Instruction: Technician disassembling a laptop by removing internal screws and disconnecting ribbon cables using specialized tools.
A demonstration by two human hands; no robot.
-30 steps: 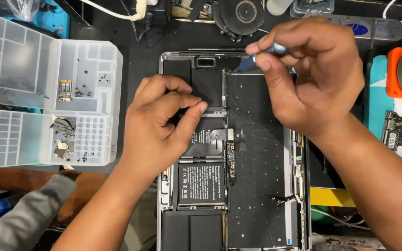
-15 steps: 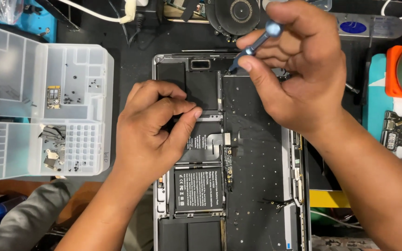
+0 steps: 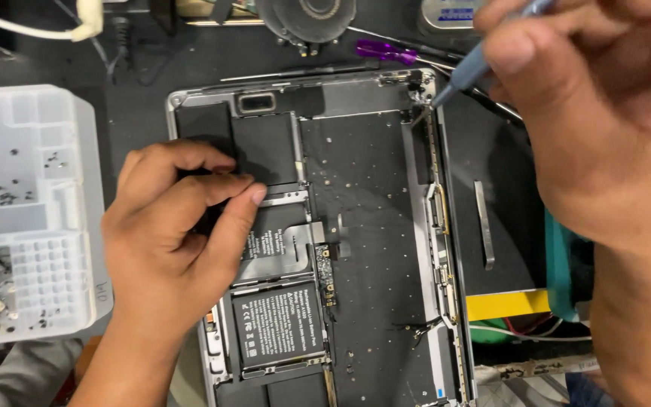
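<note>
Head view: left hand (image 3: 171, 241), fingers curled, presses on the opened laptop (image 3: 356, 226); right hand (image 3: 589, 113) grips a screwdriver (image 3: 470, 69), tip at the laptop's corner.

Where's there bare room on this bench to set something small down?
Bare black mat lies right of the open laptop, around a thin metal strip. Mat between the parts tray and laptop is narrow. The top edge is crowded with a fan and purple tool.
</note>
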